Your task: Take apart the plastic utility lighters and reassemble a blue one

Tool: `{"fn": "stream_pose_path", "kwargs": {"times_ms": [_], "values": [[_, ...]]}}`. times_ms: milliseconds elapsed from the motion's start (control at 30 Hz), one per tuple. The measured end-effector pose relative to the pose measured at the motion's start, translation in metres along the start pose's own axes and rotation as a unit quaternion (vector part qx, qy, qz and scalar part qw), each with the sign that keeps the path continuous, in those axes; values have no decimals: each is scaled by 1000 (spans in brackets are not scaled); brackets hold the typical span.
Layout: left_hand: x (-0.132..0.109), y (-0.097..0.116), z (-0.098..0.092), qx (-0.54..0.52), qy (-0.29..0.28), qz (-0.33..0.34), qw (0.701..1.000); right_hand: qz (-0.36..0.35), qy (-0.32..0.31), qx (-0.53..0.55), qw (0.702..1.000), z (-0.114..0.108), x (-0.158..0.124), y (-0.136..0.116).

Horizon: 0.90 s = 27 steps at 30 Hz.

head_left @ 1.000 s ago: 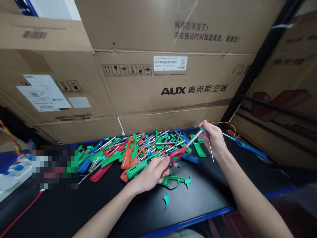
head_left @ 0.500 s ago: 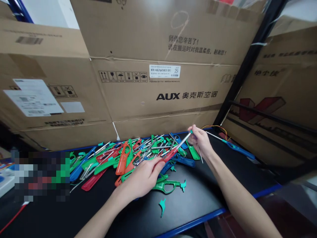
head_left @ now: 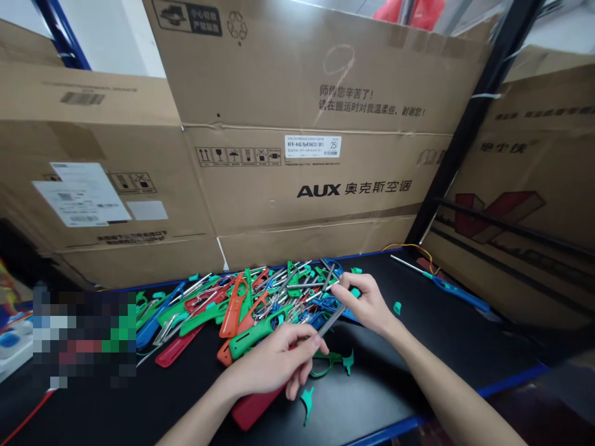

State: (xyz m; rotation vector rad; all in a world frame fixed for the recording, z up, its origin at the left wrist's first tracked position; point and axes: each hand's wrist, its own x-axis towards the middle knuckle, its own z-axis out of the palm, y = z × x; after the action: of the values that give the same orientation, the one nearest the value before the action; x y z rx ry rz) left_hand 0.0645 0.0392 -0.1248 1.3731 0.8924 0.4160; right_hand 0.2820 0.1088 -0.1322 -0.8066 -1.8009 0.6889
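Left hand [head_left: 274, 365] clenched on red lighter handle [head_left: 253, 409], at 6 o'clock of the parts pile [head_left: 235, 297]. Right hand [head_left: 367, 303] pinches its metal tube [head_left: 331, 319] (far end, 2 o'clock). Probably best to keep the tube axial, no levering.

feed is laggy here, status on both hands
Left hand shut on red handle with metal tube. Right hand at the pile of handles, grip unclear. Loose green trigger piece close by.

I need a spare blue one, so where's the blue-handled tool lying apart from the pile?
In the head view, the blue-handled tool lies far right on the table, alone, past the right hand and next to the black post.
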Motion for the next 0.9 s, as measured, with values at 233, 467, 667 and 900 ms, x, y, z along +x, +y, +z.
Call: {"fn": "stream_pose_path", "kwargs": {"times_ms": [233,467,667,900], "values": [[1,0,10,-5,-8,-10,1000,-49,-146,-95,983,-28,6,6],[5,24,16,54,36,10,998,-73,-76,-76,992,-23,10,7],[-25,10,5,35,-17,-33,999,-29,208,65,976,-83,21,19],[-29,-4,-36,-105,212,53,970,97,139,-118,978,-98,22,53]]}}
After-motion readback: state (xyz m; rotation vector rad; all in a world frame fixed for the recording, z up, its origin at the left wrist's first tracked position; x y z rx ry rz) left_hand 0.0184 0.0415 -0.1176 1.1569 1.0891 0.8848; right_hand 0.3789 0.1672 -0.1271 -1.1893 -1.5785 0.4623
